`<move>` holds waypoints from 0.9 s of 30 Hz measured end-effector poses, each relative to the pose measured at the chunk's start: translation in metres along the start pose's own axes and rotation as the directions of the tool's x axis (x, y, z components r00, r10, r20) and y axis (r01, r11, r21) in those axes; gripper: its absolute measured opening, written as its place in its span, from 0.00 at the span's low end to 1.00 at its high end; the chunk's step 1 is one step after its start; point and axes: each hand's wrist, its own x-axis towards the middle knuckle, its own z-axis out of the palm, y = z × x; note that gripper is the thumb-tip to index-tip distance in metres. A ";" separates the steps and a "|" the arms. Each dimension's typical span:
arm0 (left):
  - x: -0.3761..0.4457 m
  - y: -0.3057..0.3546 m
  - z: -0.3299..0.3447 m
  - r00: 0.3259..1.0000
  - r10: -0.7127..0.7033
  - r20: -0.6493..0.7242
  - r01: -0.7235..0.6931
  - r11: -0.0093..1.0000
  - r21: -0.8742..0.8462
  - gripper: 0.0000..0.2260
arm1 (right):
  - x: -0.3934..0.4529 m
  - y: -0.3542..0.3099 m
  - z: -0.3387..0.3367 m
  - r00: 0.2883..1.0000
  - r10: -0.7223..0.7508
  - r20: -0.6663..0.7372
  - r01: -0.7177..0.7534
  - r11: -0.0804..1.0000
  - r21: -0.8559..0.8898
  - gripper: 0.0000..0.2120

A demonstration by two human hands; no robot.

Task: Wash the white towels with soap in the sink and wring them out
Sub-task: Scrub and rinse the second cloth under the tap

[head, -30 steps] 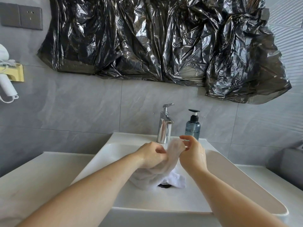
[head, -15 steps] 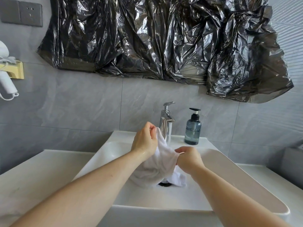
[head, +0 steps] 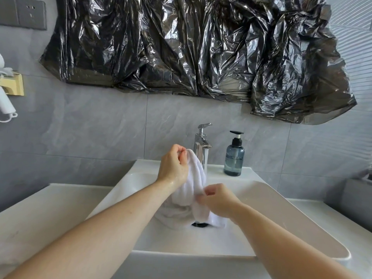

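White towel [head: 194,190] hanging over the basin [head: 281,200] drain, top corner pinched in left hand [head: 174,166], lower fold pinched in right hand [head: 218,199]; better kept taut under the tap [head: 201,141] stream, rubbing fold against fold, low to limit splashing

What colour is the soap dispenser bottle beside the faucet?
The soap dispenser bottle is translucent blue-grey with a black pump top, as the head view shows.

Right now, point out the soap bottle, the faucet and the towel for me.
soap bottle [head: 234,162]: head view, on its blue-grey body.
faucet [head: 201,137]: head view, on the chrome column under the lever.
towel [head: 196,178]: head view, on the raised white fold between the hands.
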 end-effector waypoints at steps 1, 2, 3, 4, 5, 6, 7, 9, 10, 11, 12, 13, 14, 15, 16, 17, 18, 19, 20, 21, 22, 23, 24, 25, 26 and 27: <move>0.000 -0.001 0.000 1.000 -0.013 0.012 0.013 1.000 0.023 0.07 | 0.003 0.001 -0.002 0.997 -0.005 -0.076 0.009 0.999 0.049 0.07; 0.002 -0.004 0.000 0.999 -0.031 0.026 0.029 0.997 0.065 0.07 | 0.008 0.002 -0.004 0.986 -0.010 -0.167 0.032 0.992 0.126 0.06; 0.002 -0.007 -0.001 0.997 -0.053 0.054 0.046 0.991 0.124 0.06 | 0.008 0.002 -0.007 0.967 -0.015 -0.254 0.068 0.977 0.201 0.08; 0.002 -0.010 -0.002 0.993 -0.073 0.095 0.054 0.981 0.189 0.06 | 0.009 0.002 -0.009 0.946 -0.018 -0.325 0.107 0.960 0.259 0.09; 0.001 -0.011 -0.004 0.985 -0.092 0.149 0.053 0.968 0.245 0.06 | 0.008 0.002 -0.010 0.927 -0.020 -0.374 0.143 0.941 0.306 0.10; -0.001 -0.010 -0.005 0.972 -0.106 0.211 0.044 0.960 0.277 0.05 | 0.008 0.001 -0.010 0.915 -0.019 -0.404 0.170 0.924 0.342 0.10; -0.004 -0.008 -0.007 0.954 -0.117 0.277 0.037 0.959 0.280 0.06 | 0.008 0.000 -0.010 0.910 -0.018 -0.414 0.183 0.914 0.362 0.10; -0.010 -0.001 -0.009 0.900 -0.133 0.415 0.042 0.974 0.221 0.14 | 0.010 0.000 -0.009 0.910 -0.025 -0.414 0.194 0.909 0.370 0.10; -0.013 0.003 -0.009 0.865 -0.131 0.485 0.047 0.982 0.181 0.19 | 0.010 -0.001 -0.008 0.912 -0.020 -0.409 0.187 0.909 0.373 0.09; -0.016 0.005 -0.008 0.829 -0.123 0.546 0.046 0.987 0.151 0.22 | 0.011 -0.001 -0.009 0.913 -0.008 -0.409 0.177 0.908 0.379 0.08; -0.017 0.007 -0.006 0.795 -0.116 0.596 0.041 0.990 0.138 0.25 | 0.011 -0.001 -0.009 0.910 0.009 -0.414 0.170 0.904 0.393 0.07; -0.019 0.009 -0.005 0.770 -0.110 0.629 0.026 0.990 0.142 0.24 | 0.012 0.000 -0.010 0.908 0.030 -0.417 0.160 0.897 0.413 0.05; -0.021 0.008 -0.003 0.757 -0.100 0.645 -0.003 0.988 0.157 0.21 | 0.012 0.001 -0.011 0.906 0.048 -0.420 0.154 0.887 0.435 0.04; -0.022 0.007 -0.001 0.761 -0.087 0.643 -0.047 0.981 0.188 0.16 | 0.012 0.001 -0.011 0.904 0.065 -0.423 0.148 0.880 0.452 0.04; -0.022 0.005 0.001 0.782 -0.061 0.620 -0.100 0.970 0.221 0.10 | 0.012 0.003 -0.012 0.901 0.079 -0.427 0.142 0.876 0.461 0.05; -0.021 0.004 0.001 0.811 -0.029 0.584 -0.146 0.957 0.250 0.06 | 0.012 0.003 -0.013 0.898 0.087 -0.432 0.139 0.875 0.464 0.05; -0.020 0.002 0.002 0.843 0.006 0.537 -0.173 0.949 0.262 0.06 | 0.012 0.004 -0.013 0.898 0.092 -0.430 0.135 0.874 0.467 0.07; -0.019 0.000 0.002 0.877 0.030 0.480 -0.174 0.950 0.259 0.08 | 0.013 0.004 -0.013 0.907 0.096 -0.410 0.124 0.870 0.478 0.09; -0.017 -0.002 0.003 0.907 0.045 0.419 -0.156 0.960 0.234 0.10 | 0.013 0.004 -0.012 0.926 0.102 -0.364 0.095 0.868 0.487 0.12; -0.014 -0.004 0.003 0.930 0.046 0.363 -0.127 0.971 0.203 0.11 | 0.012 0.003 -0.011 0.949 0.107 -0.296 0.053 0.873 0.485 0.16; -0.011 -0.007 0.003 0.946 0.045 0.321 -0.105 0.980 0.171 0.10 | 0.012 0.003 -0.009 0.971 0.105 -0.213 0.005 0.887 0.461 0.19; -0.009 -0.008 0.003 0.956 0.041 0.290 -0.087 0.986 0.146 0.09 | 0.011 0.003 -0.007 0.988 0.101 -0.121 -0.042 0.908 0.417 0.23; -0.009 -0.009 0.002 0.963 0.043 0.267 -0.076 0.990 0.116 0.08 | 0.010 0.004 -0.004 0.995 0.098 -0.032 -0.081 0.934 0.347 0.25; -0.008 -0.009 0.002 0.968 0.043 0.245 -0.065 0.994 0.083 0.07 | 0.009 0.005 -0.002 0.996 0.085 0.040 -0.092 0.963 0.253 0.24; -0.008 -0.008 0.001 0.974 0.042 0.221 -0.053 0.998 0.044 0.06 | 0.008 0.006 0.001 0.994 0.066 0.089 -0.078 0.987 0.139 0.20; -0.007 -0.007 0.000 0.981 0.035 0.191 -0.038 0.999 0.010 0.06 | 0.007 0.007 0.002 0.993 0.042 0.110 -0.047 0.998 0.041 0.15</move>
